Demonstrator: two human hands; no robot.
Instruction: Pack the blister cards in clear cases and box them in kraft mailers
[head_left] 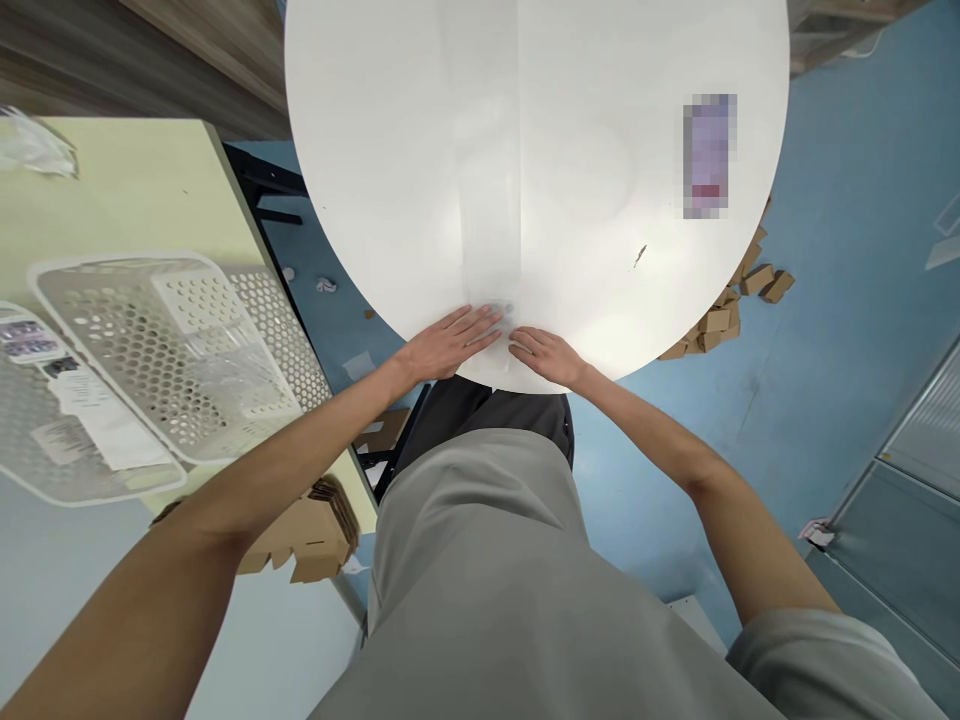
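A round white table [585, 150] fills the upper middle of the head view. A long clear plastic sleeve or strip [489, 200] lies flat on it, running from the far edge to the near edge. My left hand [450, 340] rests flat at the near edge with fingers stretched out on the strip's end. My right hand [546, 355] lies flat beside it, fingers extended, almost touching the left fingertips. Something small and dark [501, 308] sits under the plastic between my fingertips; I cannot make it out.
A blurred purple rectangular item [709, 155] lies on the table at right. A pale green table [135, 190] at left holds white perforated baskets [172, 350] with papers. Flat cardboard boxes [315, 530] lie below it, more small boxes [739, 300] on the blue floor.
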